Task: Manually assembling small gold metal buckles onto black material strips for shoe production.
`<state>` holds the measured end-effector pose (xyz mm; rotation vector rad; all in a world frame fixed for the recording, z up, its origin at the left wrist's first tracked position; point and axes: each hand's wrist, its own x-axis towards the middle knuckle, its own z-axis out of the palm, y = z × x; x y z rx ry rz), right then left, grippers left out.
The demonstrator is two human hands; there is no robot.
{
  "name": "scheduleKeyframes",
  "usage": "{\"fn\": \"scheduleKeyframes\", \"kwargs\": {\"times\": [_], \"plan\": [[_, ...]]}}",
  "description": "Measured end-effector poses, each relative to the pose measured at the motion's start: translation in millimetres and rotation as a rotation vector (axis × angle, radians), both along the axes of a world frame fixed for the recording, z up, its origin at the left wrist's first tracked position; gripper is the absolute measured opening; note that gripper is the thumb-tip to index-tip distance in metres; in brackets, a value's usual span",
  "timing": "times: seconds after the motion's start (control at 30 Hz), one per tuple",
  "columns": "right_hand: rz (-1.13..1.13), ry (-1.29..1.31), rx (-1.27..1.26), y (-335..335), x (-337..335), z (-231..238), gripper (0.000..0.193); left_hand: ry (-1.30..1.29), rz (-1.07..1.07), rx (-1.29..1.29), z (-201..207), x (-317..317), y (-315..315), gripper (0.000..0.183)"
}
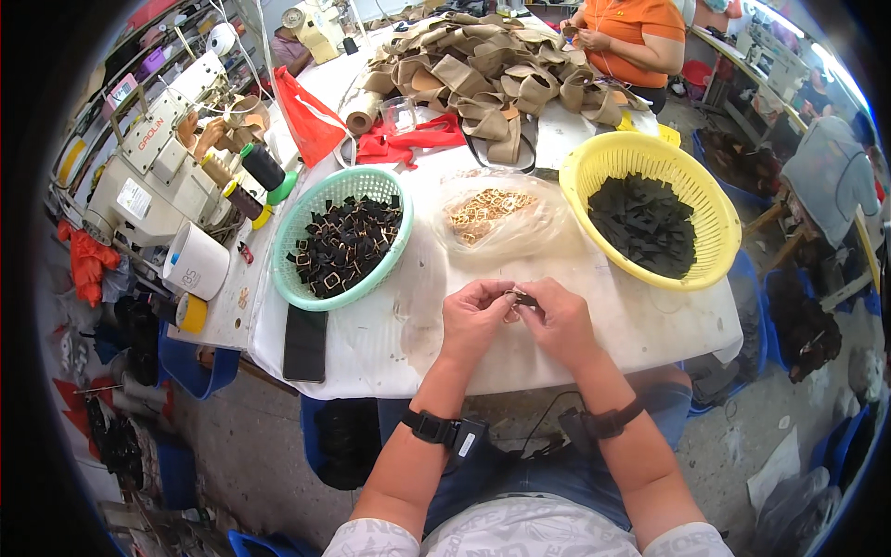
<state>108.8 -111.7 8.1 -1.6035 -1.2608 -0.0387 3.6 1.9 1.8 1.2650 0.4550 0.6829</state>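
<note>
Over the front of the white table, my left hand point(476, 314) and my right hand point(558, 320) meet, fingers pinched together. Between the fingertips shows a small black strap piece point(526, 300), gripped by the right hand. Something tiny sits at my left fingertips, mostly covered; it may be a metal buckle. A clear plastic bag of gold square buckles point(492, 209) lies just beyond my hands. Left of it is a mint-green basket point(406, 227) of black straps with gold buckles point(339, 246). A yellow basket point(729, 227) of loose black strap pieces point(642, 227) stands to the right.
A black phone point(305, 345) lies by the table's front left edge. Sewing machines point(153, 176) and thread spools point(263, 167) stand at left. Brown fabric pieces point(464, 74) are heaped at the back, near a person in orange point(631, 37). Blue bins point(198, 362) sit below.
</note>
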Motion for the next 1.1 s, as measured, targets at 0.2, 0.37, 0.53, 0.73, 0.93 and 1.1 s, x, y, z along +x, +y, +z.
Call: {"fn": "scheduleKeyframes", "kwargs": {"times": [0.2,0.37,0.53,0.73,0.93,1.1], "plan": [[-0.019,-0.135,-0.002,2.1,-1.7,3.1,0.029,0.029,-0.006,0.002,1.9,-2.6,2.3,0.012],[-0.033,-0.138,-0.005,0.3,-4.6,4.2,0.026,0.040,-0.009,-0.003,2.7,-1.8,-1.3,0.011],[-0.044,-0.113,0.007,-3.7,-3.3,7.8,0.024,0.157,0.023,0.094,6.0,2.3,-4.5,0.012],[-0.032,-0.138,0.015,-1.5,-6.6,9.4,0.023,0.093,0.054,0.078,-1.1,-4.3,-1.0,0.012],[-0.062,-0.146,0.003,-9.0,-4.0,12.6,0.023,0.063,0.010,0.057,-1.7,2.8,-3.6,0.011],[-0.061,-0.176,0.035,-6.8,-4.0,9.6,0.023,0.014,0.003,0.004,-3.0,2.2,-4.3,0.010]]}}
